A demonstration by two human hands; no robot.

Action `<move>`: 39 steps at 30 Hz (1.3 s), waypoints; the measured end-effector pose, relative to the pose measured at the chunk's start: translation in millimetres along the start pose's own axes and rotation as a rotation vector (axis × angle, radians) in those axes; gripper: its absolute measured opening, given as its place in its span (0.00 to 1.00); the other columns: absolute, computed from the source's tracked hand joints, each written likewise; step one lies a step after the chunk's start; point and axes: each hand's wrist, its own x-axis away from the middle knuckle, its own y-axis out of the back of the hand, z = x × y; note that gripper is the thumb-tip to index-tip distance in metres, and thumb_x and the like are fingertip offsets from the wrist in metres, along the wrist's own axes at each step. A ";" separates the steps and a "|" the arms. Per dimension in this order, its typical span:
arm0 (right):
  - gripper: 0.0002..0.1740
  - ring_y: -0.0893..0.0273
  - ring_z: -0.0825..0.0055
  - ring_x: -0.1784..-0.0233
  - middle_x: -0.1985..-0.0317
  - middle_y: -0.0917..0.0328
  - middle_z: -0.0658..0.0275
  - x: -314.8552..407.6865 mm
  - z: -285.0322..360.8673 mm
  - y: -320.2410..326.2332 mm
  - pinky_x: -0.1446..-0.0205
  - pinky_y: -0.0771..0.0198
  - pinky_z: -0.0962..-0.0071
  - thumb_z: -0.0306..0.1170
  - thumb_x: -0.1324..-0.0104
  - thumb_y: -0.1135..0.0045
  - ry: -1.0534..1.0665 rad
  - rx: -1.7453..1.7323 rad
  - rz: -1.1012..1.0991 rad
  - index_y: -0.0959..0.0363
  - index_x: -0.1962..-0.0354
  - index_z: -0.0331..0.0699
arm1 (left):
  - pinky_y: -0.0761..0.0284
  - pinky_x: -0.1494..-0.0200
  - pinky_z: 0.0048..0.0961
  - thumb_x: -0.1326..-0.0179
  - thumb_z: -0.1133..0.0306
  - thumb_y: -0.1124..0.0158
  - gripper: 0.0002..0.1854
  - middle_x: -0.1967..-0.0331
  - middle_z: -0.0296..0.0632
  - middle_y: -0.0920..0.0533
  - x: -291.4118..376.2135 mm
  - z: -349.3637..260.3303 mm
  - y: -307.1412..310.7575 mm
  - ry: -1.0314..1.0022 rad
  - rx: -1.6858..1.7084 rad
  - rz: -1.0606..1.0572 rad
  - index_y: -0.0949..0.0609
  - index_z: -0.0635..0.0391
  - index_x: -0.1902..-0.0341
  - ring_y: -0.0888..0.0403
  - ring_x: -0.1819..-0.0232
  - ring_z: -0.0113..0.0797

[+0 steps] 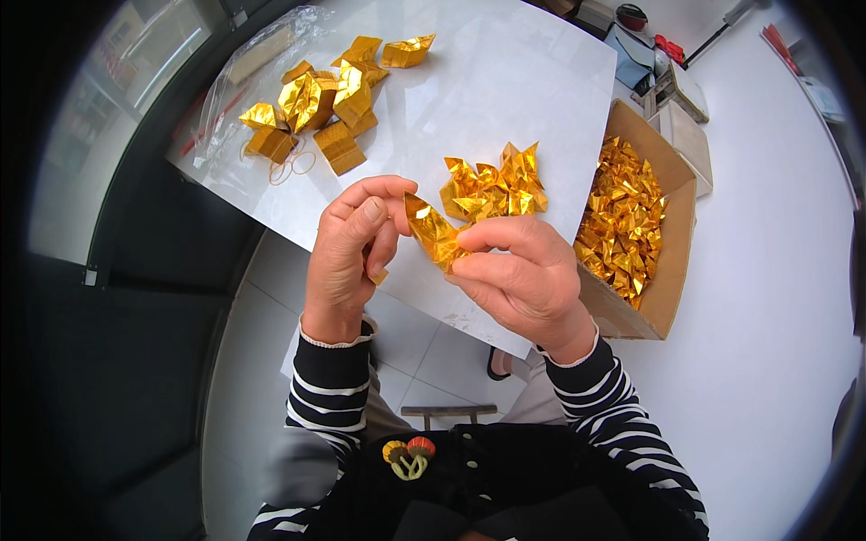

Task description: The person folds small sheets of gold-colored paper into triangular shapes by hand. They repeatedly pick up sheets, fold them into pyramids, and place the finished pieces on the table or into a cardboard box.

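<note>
My right hand (524, 277) pinches a folded gold foil paper piece (431, 230) between thumb and fingers, over the table's near part. Its far pointed end touches or nearly touches the fingers of my left hand (358, 253). My left hand is curled, and a small gold foil corner (379, 277) shows below its fingers; the rest of that piece is hidden. Just beyond my right hand lies a pile of folded gold foil pieces (494, 182). Farther off at the left are several bundles of gold foil paper (308, 98), with thin rubber bands (292, 167) beside them.
A cardboard box (676, 223) full of folded gold foil pieces stands right of the white table (541, 74). A clear plastic bag (260, 57) lies at the table's far left. A dark panel is on the left, and a wooden stool edge (448, 410) shows below.
</note>
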 end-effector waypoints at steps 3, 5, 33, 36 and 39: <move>0.16 0.23 0.70 0.66 0.64 0.23 0.65 -0.5 0.6 -3.2 0.67 0.30 0.75 0.21 0.57 0.29 0.051 0.121 0.010 0.23 0.69 0.41 | 0.49 0.85 0.12 0.38 0.62 0.40 0.18 0.82 0.30 0.25 1.4 -4.4 -3.6 -0.022 -0.162 -0.054 0.20 0.65 0.53 0.44 0.89 0.13; 0.16 0.23 0.69 0.67 0.64 0.23 0.65 0.2 -0.4 -5.8 0.68 0.30 0.74 0.20 0.58 0.30 0.048 0.159 0.006 0.23 0.69 0.41 | 0.48 0.85 0.11 0.39 0.62 0.39 0.17 0.81 0.29 0.25 2.7 -7.1 -7.2 -0.001 -0.261 -0.071 0.19 0.63 0.54 0.44 0.88 0.13; 0.07 0.36 0.91 0.75 0.78 0.29 0.74 11.1 -19.4 -8.1 0.74 0.39 0.86 0.26 0.40 0.40 -0.793 -0.585 -0.027 0.27 0.74 0.33 | 0.46 0.83 0.13 0.33 0.67 0.46 0.14 0.81 0.30 0.24 7.1 7.9 -22.0 0.031 -0.573 0.139 0.17 0.65 0.55 0.40 0.85 0.13; 0.09 0.36 0.91 0.75 0.78 0.29 0.74 9.4 -19.9 -14.3 0.74 0.39 0.86 0.29 0.39 0.39 -0.837 -0.620 -0.094 0.27 0.74 0.32 | 0.41 0.77 0.14 0.33 0.67 0.46 0.14 0.78 0.32 0.23 6.0 8.4 -25.3 0.013 -0.609 0.034 0.17 0.65 0.55 0.35 0.80 0.15; 0.11 0.36 0.91 0.76 0.80 0.30 0.75 9.1 -19.3 -14.9 0.74 0.39 0.86 0.31 0.38 0.39 -0.865 -0.617 -0.107 0.26 0.75 0.32 | 0.35 0.71 0.15 0.33 0.67 0.45 0.14 0.72 0.37 0.17 4.3 8.1 -24.3 -0.032 -0.636 -0.076 0.18 0.65 0.55 0.31 0.74 0.18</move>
